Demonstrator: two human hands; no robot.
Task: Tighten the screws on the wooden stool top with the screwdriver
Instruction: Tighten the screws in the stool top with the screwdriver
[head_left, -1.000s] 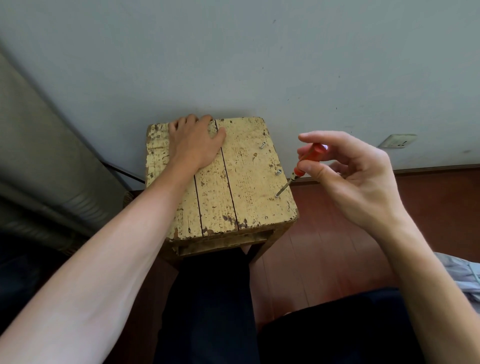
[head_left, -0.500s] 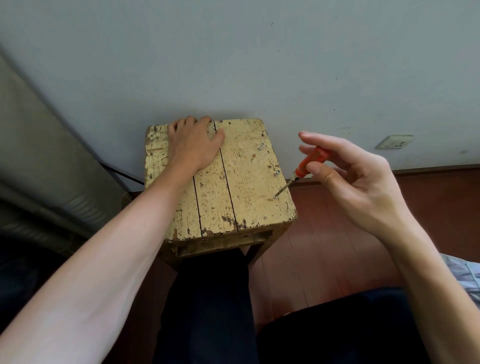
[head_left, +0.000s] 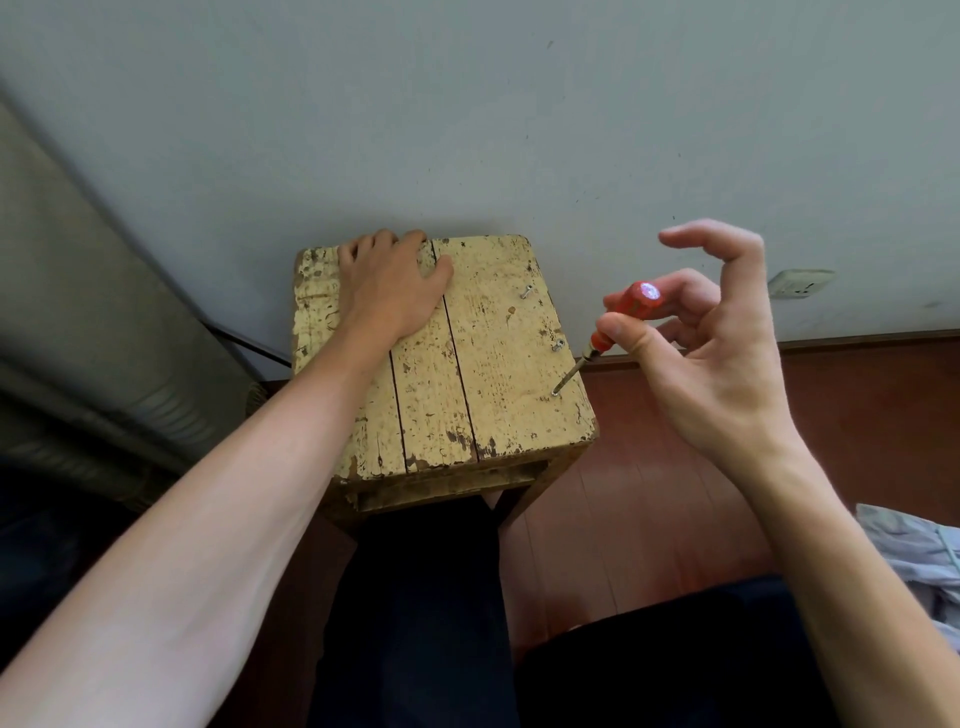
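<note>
The left hand (head_left: 392, 288) lies flat and open on the far part of the worn yellow-painted wooden stool top (head_left: 483, 358). The right hand (head_left: 722, 358) pinches the small orange-handled screwdriver (head_left: 618, 322) between thumb and fingertips, its tip set in the nearest screw (head_left: 556, 393) by the stool top's right edge.

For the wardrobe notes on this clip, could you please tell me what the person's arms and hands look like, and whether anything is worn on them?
Both forearms are bare up to the frame edge: no sleeves show. The left hand and the right hand wear no gloves, and no rings, watch or bracelet are visible. Fingernails look short and unpainted. No markings show on either arm.
</note>
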